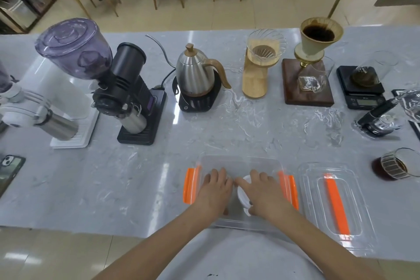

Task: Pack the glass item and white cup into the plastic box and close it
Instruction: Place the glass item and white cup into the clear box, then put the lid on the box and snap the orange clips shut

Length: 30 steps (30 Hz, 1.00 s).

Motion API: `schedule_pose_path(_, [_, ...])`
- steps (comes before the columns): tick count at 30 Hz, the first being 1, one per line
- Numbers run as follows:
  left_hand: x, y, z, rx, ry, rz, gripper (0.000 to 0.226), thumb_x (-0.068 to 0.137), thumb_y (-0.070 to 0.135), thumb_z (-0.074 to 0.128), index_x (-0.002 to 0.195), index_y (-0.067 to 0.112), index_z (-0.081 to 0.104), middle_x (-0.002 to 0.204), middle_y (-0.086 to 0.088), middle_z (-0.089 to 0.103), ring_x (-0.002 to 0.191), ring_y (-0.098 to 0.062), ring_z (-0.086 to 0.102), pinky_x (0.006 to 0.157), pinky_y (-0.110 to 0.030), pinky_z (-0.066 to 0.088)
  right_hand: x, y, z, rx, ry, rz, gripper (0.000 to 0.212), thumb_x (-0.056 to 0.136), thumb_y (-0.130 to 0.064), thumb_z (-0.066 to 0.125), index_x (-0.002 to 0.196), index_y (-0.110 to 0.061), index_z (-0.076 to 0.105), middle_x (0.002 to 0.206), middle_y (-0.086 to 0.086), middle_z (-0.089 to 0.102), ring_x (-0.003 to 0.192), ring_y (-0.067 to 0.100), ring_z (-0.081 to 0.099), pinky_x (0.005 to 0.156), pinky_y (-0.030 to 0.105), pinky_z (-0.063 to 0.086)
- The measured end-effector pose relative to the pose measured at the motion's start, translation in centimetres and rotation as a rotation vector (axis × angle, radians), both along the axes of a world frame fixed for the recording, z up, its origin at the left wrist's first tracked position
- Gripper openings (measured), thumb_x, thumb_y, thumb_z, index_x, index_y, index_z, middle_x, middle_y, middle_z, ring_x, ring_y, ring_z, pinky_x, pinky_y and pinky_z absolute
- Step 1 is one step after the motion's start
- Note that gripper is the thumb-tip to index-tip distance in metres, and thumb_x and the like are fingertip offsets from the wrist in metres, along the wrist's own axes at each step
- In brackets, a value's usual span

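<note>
A clear plastic box (238, 158) with orange side latches (189, 185) stands open at the table's front edge. Both my hands are inside it. My right hand (264, 195) lies over the white cup (242, 191), which rests on the box floor and is partly hidden by the fingers. My left hand (214, 191) lies palm down beside the cup with its fingers apart. Whether a glass item lies under it I cannot tell. The clear lid (316, 193), with an orange strip (337, 207), lies flat to the right of the box.
Along the back stand two coffee grinders (75, 79), a steel kettle (195, 75), a glass dripper on a wooden stand (263, 52), a filter dripper (318, 38) and a scale (361, 88). A glass of coffee (395, 166) sits far right, a phone (10, 168) far left.
</note>
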<state>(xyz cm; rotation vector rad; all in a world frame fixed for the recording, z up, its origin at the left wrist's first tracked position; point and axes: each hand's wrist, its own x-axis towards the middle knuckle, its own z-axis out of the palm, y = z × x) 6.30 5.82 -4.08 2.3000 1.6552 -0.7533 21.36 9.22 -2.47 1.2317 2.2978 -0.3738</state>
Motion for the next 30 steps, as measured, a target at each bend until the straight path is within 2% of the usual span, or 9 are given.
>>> schedule_pose_path(7, [0.3, 0.1, -0.3, 0.055, 0.023, -0.011, 0.078, 0.088, 0.052, 0.067, 0.14, 0.0, 0.04, 0.139, -0.024, 0.041, 0.128, -0.04, 0.042, 0.112, -0.048, 0.032, 0.1, -0.6, -1.6, -0.04, 0.064, -0.097, 0.093, 0.073, -0.044, 0.075, 0.148, -0.031, 0.022, 0.146, 0.013, 0.033, 0.134, 0.032, 0.034, 0.107, 0.039, 0.033])
schedule_pose_path(14, [0.7, 0.4, 0.0, 0.041, 0.011, 0.059, 0.059, 0.089, 0.042, 0.069, 0.131, 0.002, 0.054, 0.136, -0.02, 0.046, 0.128, -0.037, 0.043, 0.111, -0.043, 0.034, -0.3, -0.5, -0.9, -0.036, 0.094, -0.149, 0.08, 0.079, -0.038, 0.073, 0.146, -0.024, 0.031, 0.149, 0.011, 0.035, 0.135, 0.032, 0.036, 0.103, 0.039, 0.036])
schedule_pose_path(16, [0.5, 0.3, 1.0, 0.047, -0.043, 0.089, 0.047, 0.092, 0.031, 0.066, 0.128, 0.003, 0.056, 0.135, -0.019, 0.048, 0.13, -0.035, 0.043, 0.11, -0.04, 0.035, -0.2, -0.6, 0.4, -0.058, 0.116, -0.14, 0.085, 0.082, -0.037, 0.071, 0.151, -0.026, 0.024, 0.155, 0.011, 0.027, 0.142, 0.032, 0.027, 0.11, 0.039, 0.03])
schedule_pose_path(18, [0.0, 0.0, 2.7, 0.107, -0.197, 0.15, 0.038, 0.09, 0.026, 0.067, 0.121, 0.006, 0.06, 0.128, -0.014, 0.054, 0.125, -0.034, 0.049, 0.103, -0.038, 0.039, 0.7, -0.9, 2.1, -0.069, 0.319, -0.201, 0.077, 0.086, -0.034, 0.067, 0.152, -0.03, 0.027, 0.158, 0.005, 0.029, 0.145, 0.026, 0.027, 0.111, 0.034, 0.029])
schedule_pose_path(21, [-1.1, -1.3, 5.1, 0.542, -0.574, 0.236, 0.013, 0.085, 0.023, 0.067, 0.086, 0.01, 0.064, 0.085, -0.006, 0.064, 0.08, -0.031, 0.06, 0.073, -0.034, 0.038, 3.8, -2.1, 5.1, 0.163, 0.836, -0.615, 0.032, 0.091, -0.03, 0.06, 0.122, -0.037, 0.062, 0.122, -0.018, 0.065, 0.11, 0.005, 0.06, 0.088, 0.02, 0.045])
schedule_pose_path(23, [-1.7, -2.2, 5.6, 0.802, -0.736, 0.377, 0.013, 0.086, 0.019, 0.056, 0.091, 0.011, 0.065, 0.09, -0.004, 0.066, 0.083, -0.029, 0.058, 0.076, -0.032, 0.036, 7.1, -2.8, 5.4, 0.425, 1.003, -1.009, 0.017, 0.091, -0.031, 0.056, 0.104, -0.034, 0.067, 0.1, -0.016, 0.069, 0.092, 0.006, 0.064, 0.079, 0.025, 0.05])
schedule_pose_path(26, [-2.4, -2.6, 4.8, 0.691, -0.746, 0.674, 0.051, 0.088, 0.03, 0.05, 0.13, 0.002, 0.059, 0.131, -0.016, 0.061, 0.122, -0.035, 0.053, 0.104, -0.046, 0.033, 12.2, -3.8, 2.4, 0.635, 0.716, -1.441, 0.033, 0.093, -0.035, 0.053, 0.121, -0.019, 0.061, 0.115, 0.011, 0.066, 0.107, 0.032, 0.057, 0.091, 0.045, 0.045])
schedule_pose_path(28, [-3.0, -2.5, 4.0, 0.479, -0.834, 0.886, 0.068, 0.089, 0.038, 0.047, 0.146, 0.002, 0.044, 0.14, -0.019, 0.055, 0.131, -0.039, 0.048, 0.115, -0.052, 0.023, 14.2, -5.3, -0.2, 0.497, 0.495, -1.689, 0.056, 0.092, -0.041, 0.055, 0.139, -0.011, 0.047, 0.136, 0.026, 0.052, 0.125, 0.043, 0.045, 0.104, 0.049, 0.034])
schedule_pose_path(30, [-3.6, -2.5, 2.8, 0.381, -0.936, 0.904, 0.07, 0.092, 0.04, 0.043, 0.152, 0.006, 0.035, 0.14, -0.019, 0.057, 0.131, -0.04, 0.048, 0.117, -0.052, 0.021, 14.6, -7.1, -2.1, 0.414, 0.433, -1.855, 0.071, 0.089, -0.042, 0.061, 0.148, -0.01, 0.037, 0.147, 0.027, 0.04, 0.134, 0.042, 0.036, 0.109, 0.048, 0.028])
